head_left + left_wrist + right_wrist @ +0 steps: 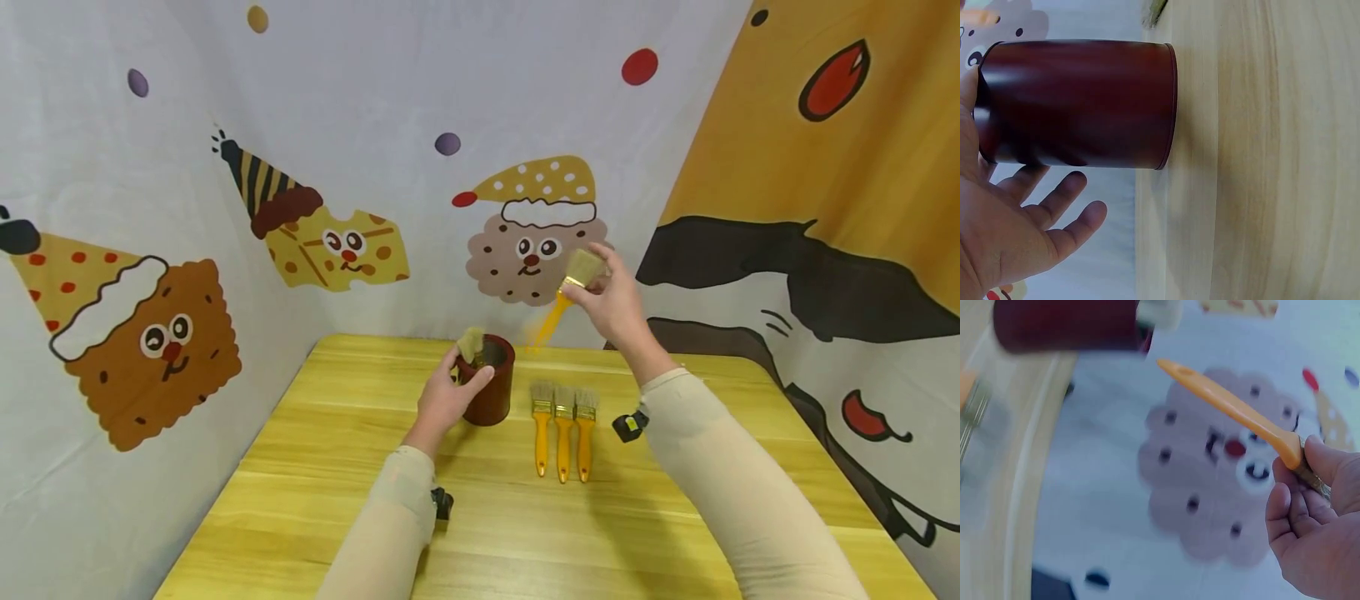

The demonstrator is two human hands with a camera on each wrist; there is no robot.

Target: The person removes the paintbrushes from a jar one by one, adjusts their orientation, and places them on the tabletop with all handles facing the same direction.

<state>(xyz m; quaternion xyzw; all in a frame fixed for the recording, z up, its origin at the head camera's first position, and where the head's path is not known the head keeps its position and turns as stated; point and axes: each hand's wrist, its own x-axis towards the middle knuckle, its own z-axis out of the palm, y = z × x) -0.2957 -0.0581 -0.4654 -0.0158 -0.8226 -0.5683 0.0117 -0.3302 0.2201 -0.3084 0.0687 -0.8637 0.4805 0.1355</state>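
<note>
A dark red cylindrical cup [489,407] stands upright on the table, with the pale bristles of a paintbrush [472,343] showing above its rim. My left hand [442,404] holds the cup near the rim, thumb in front and fingers at the left side; in the left wrist view several fingers spread beside the cup [1079,103]. Raised to the cup's right, my right hand [621,302] pinches another paintbrush [552,321] at its metal band. Bristles point up and the orange handle [1229,406] slants down toward the cup.
Three more paintbrushes [563,437] lie side by side on the wooden table [300,500], right of the cup, bristles away from me. A cloth [375,100] printed with cartoon figures hangs behind the table's back edge and at both sides.
</note>
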